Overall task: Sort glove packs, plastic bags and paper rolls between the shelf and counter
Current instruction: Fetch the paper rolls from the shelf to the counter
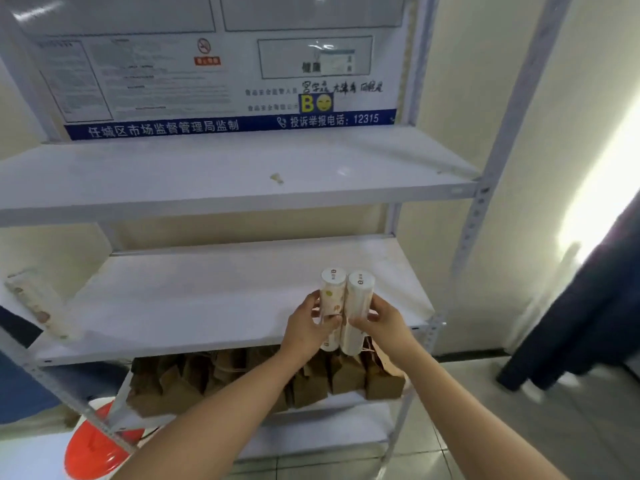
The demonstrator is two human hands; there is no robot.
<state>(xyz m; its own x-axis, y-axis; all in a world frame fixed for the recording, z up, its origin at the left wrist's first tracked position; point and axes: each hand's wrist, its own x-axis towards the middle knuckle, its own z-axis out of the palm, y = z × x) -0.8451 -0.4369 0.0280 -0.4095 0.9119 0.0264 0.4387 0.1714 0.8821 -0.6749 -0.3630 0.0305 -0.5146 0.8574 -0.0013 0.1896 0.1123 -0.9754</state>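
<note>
Two white paper rolls stand side by side, held upright over the front right of the middle shelf board [207, 306]. My left hand [304, 327] grips the left paper roll [333, 299], which has small coloured prints. My right hand [384, 323] grips the plain right paper roll [358, 306]. The rolls touch each other. A long printed pack [34, 303] leans at the shelf's far left edge.
The upper shelf board [207, 174] holds only a small scrap [277, 178]. Brown paper bags [311, 379] fill the lower shelf. An orange round object [93, 445] sits at lower left. A dark garment [588, 306] hangs at right. A notice board [225, 64] backs the shelf.
</note>
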